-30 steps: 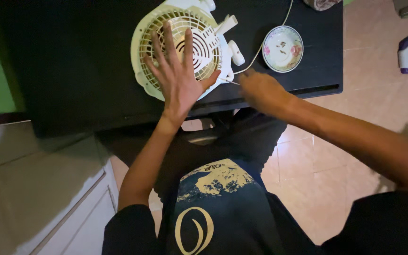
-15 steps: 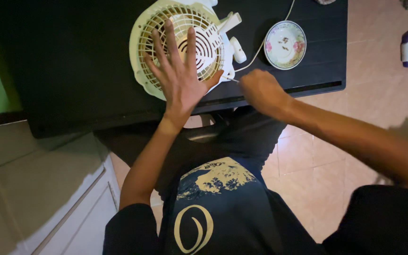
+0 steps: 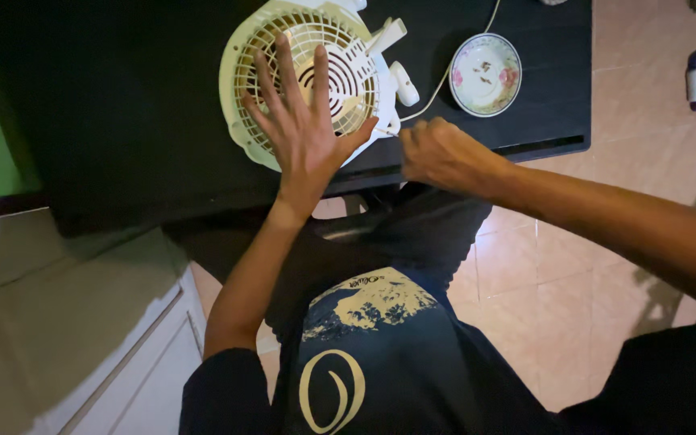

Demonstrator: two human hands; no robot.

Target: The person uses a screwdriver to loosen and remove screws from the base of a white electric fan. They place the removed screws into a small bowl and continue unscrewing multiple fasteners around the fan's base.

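The left hand (image 3: 304,129) lies flat with fingers spread wide on the cream fan grille (image 3: 309,76), pinning it face-down on the black surface (image 3: 122,121); it grips nothing, only presses. The right hand (image 3: 442,153) sits just to the right of the left thumb, at the grille's lower right edge, curled nearly closed — whether it pinches a small tool or a screw I cannot tell, since the fingers hide it. The likeliest trouble is slippage: the grille lies close to the near edge of the surface, so a hard push or twist from the right hand could skid the plastic under the flat palm and tip it toward the person's lap. Heavy pressure on the thin ribs could also crack them. The white cord (image 3: 453,68) runs beyond the right hand past the small flowered saucer (image 3: 486,74), which seems to hold small dark bits; a snagged cord or a swept wrist could knock the saucer and scatter them. Against the picture half a second ago little differs — the left hand keeps the same splayed hold on the grille, while the right hand has shifted slightly along the grille's edge, and the view has drifted a little.
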